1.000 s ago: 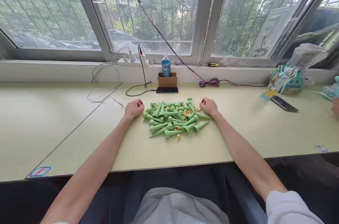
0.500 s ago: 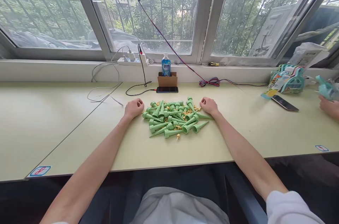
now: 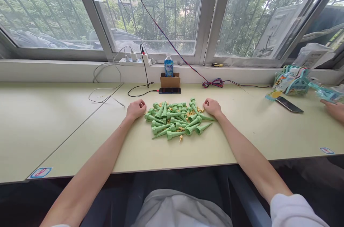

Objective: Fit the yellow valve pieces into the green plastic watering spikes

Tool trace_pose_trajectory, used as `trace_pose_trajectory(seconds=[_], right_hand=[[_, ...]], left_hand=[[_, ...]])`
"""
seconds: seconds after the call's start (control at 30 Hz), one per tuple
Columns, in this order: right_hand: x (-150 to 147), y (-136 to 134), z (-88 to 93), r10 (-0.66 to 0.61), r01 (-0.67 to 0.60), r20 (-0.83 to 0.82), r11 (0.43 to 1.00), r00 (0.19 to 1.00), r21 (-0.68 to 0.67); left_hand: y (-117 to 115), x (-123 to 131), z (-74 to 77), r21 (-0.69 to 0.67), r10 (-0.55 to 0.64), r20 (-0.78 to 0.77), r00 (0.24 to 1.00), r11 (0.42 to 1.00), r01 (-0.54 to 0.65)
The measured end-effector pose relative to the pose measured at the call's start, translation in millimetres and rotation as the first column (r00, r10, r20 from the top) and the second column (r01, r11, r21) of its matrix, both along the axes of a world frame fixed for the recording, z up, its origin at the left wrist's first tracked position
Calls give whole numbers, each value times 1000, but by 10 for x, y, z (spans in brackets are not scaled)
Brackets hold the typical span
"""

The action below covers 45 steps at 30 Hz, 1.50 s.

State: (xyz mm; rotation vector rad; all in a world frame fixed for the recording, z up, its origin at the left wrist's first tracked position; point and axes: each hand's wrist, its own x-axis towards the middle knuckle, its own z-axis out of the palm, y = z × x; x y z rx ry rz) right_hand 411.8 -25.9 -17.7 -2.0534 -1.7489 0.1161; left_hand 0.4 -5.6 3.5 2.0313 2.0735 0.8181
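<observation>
A pile of green plastic plant watering spikes [image 3: 176, 116] lies on the table between my hands, the hollow cone-shaped pieces pointing many ways. Small orange-yellow plugs [image 3: 181, 138] are scattered among them, one at the near edge of the pile. My left hand [image 3: 136, 109] rests on the table just left of the pile, its fingers curled into a loose fist. To the right of the pile, my right hand [image 3: 212, 107] lies curled the same way, close to the tip of one spike. No object shows in either hand.
Behind the pile, a phone [image 3: 170, 91] lies before a cardboard box [image 3: 170, 82] with a blue bottle [image 3: 168, 66]. Cables [image 3: 213, 83] run along the back. At right are another phone [image 3: 289, 104], a colourful package [image 3: 291, 80] and another person's hand [image 3: 334, 109] at a blue plastic wrapper [image 3: 329, 93].
My hands and the pile have not moved. At the far right, the other person's hand has shifted slightly and the blue wrapper has spread to the left and lower.
</observation>
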Motion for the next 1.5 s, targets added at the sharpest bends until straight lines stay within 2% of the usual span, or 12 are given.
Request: trace_pose_trajectory(seconds=[0.13, 0.23, 0.33, 0.4, 0.47, 0.53, 0.63, 0.73, 0.83, 0.9, 1.1, 1.5], right_hand=[[2, 0, 3, 2, -2, -4, 1000, 1000, -1], [4, -6, 10, 4, -4, -7, 1000, 1000, -2], [3, -11, 16, 4, -4, -11, 1000, 1000, -4], [3, -12, 17, 5, -5, -11, 1000, 1000, -4], [2, -11, 17, 3, -3, -10, 1000, 1000, -4], [1, -10, 17, 0, 0, -11, 1000, 1000, -4], [-1, -14, 21, -1, 1, -15, 1000, 1000, -6], [-7, -21, 29, -4, 4, -18, 1000, 1000, -8], [-17, -29, 35, -11, 11, -20, 1000, 1000, -6], [-26, -34, 36, -19, 19, -19, 1000, 1000, -2], [-37, -37, 27, -19, 19, -19, 1000, 1000, 7], [-21, -20, 15, 3, -2, -29, 1000, 1000, 17]], left_hand=[[10, 8, -2, 10, 40, 87, 995, 999, -41], [28, -27, 16, 33, 174, 200, 964, 982, -184], [48, -120, 55, 19, 368, 332, 869, 918, -396], [48, -203, 85, 6, 485, 388, 783, 849, -529], [28, -279, 111, 7, 551, 426, 717, 791, -612], [-7, -327, 125, 29, 555, 443, 704, 776, -630], [-52, -304, 119, 103, 435, 406, 804, 852, -513], [-47, -175, 77, 136, 220, 314, 924, 952, -273], [-10, -34, 17, 108, 51, 221, 974, 991, -76], [6, 14, -14, 72, 2, 175, 985, 997, -14], [-8, -19, -30, 30, -43, 88, 995, 999, 40], [-71, 14, 39, 36, -55, 32, 998, 998, 54]])
